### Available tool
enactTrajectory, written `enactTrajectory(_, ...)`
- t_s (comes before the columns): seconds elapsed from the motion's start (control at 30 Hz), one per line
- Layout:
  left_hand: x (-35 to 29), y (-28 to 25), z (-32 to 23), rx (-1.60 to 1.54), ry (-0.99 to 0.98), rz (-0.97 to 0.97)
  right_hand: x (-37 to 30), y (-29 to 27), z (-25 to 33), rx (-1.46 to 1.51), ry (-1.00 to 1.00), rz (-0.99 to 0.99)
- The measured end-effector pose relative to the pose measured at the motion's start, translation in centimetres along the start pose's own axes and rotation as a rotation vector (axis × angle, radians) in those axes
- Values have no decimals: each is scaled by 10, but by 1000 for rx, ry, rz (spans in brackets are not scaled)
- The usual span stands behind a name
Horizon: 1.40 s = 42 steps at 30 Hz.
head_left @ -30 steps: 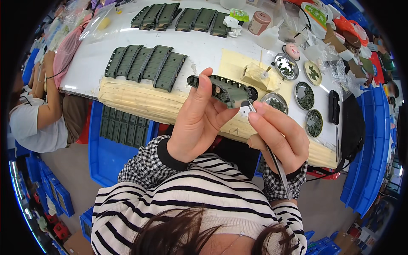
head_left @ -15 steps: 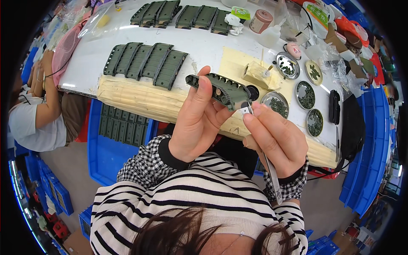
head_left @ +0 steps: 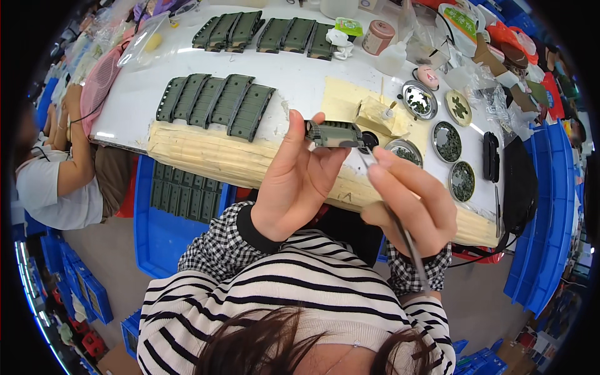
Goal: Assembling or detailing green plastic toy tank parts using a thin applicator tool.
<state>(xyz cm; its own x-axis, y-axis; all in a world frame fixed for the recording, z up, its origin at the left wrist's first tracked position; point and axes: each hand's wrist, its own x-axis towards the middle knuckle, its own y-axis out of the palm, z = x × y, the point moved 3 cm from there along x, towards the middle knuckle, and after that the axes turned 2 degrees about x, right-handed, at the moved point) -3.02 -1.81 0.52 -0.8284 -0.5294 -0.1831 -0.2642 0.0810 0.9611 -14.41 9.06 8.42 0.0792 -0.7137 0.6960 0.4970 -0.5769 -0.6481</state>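
Note:
My left hand (head_left: 289, 184) is raised over the table's near edge, with a green camouflage model tank hull (head_left: 336, 135) pinched between thumb and fingers. The hull's broad side faces up to me. In my right hand (head_left: 420, 199) is a pair of metal tweezers (head_left: 400, 226), their back end pointing down toward my sleeve. The tweezer tips are close by the hull's right end; I cannot tell whether they touch it or grip a small part. Beyond the hull, a dark round dish (head_left: 369, 141) and a metal dish of tiny green parts (head_left: 405, 152) are partly covered.
Green hulls stand in a row (head_left: 215, 106) on the left, with more (head_left: 228, 32) at the back. Dishes of green bits (head_left: 447, 142) sit at right, near a wrapped block (head_left: 379, 115). A blue bin (head_left: 178, 244) is below the padded edge (head_left: 206, 156). Another person (head_left: 69, 175) sits left.
The hull has turned in my left hand, its wheeled side swinging out of sight. My right hand and the tweezers have drawn slightly away from it, down and right.

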Motion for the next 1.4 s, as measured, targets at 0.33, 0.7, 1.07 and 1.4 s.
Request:
enactTrajectory(0.33,7,-8,5,-345,-182,18,-28,13,-8,226,186,-188)
enactTrajectory(0.7,4,-9,4,-250,-158,74,-20,13,-13,361,200,-222)
enactTrajectory(1.07,6,6,-14,235,82,353,-28,6,2,286,197,-191)
enactTrajectory(1.4,9,2,-11,198,65,373,-29,13,1,259,179,-142)
